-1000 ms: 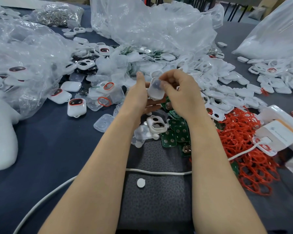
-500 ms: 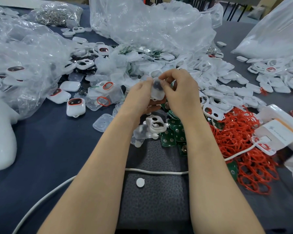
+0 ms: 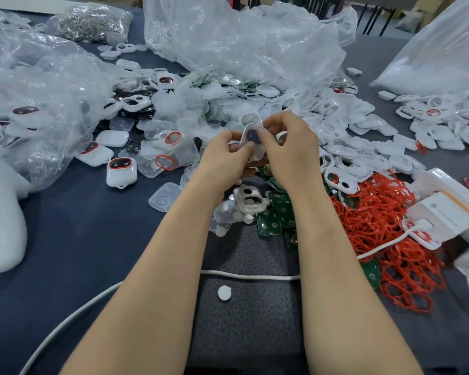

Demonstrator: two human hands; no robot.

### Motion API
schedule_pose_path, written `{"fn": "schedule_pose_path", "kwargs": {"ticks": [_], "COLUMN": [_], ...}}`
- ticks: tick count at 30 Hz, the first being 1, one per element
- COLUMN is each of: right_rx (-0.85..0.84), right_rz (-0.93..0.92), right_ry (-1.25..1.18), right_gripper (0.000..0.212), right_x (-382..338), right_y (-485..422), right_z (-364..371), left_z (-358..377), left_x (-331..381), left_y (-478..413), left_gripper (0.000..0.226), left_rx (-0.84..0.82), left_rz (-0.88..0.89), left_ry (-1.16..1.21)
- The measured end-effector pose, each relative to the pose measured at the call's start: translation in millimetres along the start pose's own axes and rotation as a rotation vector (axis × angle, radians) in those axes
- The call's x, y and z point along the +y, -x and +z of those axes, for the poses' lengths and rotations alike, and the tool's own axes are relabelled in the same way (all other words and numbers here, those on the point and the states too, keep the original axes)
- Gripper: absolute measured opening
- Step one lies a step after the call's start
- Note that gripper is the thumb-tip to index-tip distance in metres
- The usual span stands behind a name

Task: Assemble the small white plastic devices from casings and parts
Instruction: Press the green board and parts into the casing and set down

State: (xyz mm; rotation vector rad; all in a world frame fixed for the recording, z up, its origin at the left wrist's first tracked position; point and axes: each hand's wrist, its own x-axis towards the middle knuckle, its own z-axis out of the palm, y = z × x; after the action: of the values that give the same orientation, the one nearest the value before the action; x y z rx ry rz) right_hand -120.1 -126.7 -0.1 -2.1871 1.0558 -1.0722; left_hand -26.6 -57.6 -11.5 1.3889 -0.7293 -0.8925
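White plastic is what both hands are closed around: a small rounded casing point(image 3: 252, 143) held up above the middle of the table point(image 3: 79, 239), its long axis running from upper left to lower right, tilted a little off upright. Its open face is turned toward the camera, and a dark round part point(image 3: 253, 136) sits inside its upper half. From the head view, the left hand point(image 3: 224, 158) grips the casing's left edge, thumb bent over the lower front and the other fingers curled behind. The right hand point(image 3: 290, 150) pinches the right edge, its thumb tip pressing on the dark part and its fingers wrapped over the top and back; neither hand is spread. Both forearms reach in from the bottom edge and meet at the casing, wrists slightly bent inward. Just below the hands lies another white casing point(image 3: 251, 200) with 2 openings, resting on a cluster of green circuit boards point(image 3: 275, 217). A heap of red rings point(image 3: 385, 234) lies to the right, touching the boards. Loose white casings point(image 3: 363, 147) are spread behind the hands, and crumpled clear plastic bags point(image 3: 241, 41) sit beyond them. One white cable point(image 3: 249, 276) crosses under both forearms.
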Motion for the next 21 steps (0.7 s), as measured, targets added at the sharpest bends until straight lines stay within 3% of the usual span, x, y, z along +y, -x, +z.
{"fn": "schedule_pose_path", "kwargs": {"ticks": [13, 21], "right_rx": [0.006, 0.009], "right_rz": [0.081, 0.082], "right_ry": [-0.082, -0.083], "right_gripper": [0.005, 0.005], "right_x": [0.6, 1.7], "right_y": [-0.2, -0.7], "right_z": [-1.1, -1.3], "left_z": [1.7, 3.0], "left_x": [-0.9, -1.1], "left_y": [-1.5, -2.3], "left_gripper": [0.029, 0.020], "left_rx": [-0.010, 0.003], "left_rz": [-0.009, -0.024], "left_ry": [-0.020, 0.034]}}
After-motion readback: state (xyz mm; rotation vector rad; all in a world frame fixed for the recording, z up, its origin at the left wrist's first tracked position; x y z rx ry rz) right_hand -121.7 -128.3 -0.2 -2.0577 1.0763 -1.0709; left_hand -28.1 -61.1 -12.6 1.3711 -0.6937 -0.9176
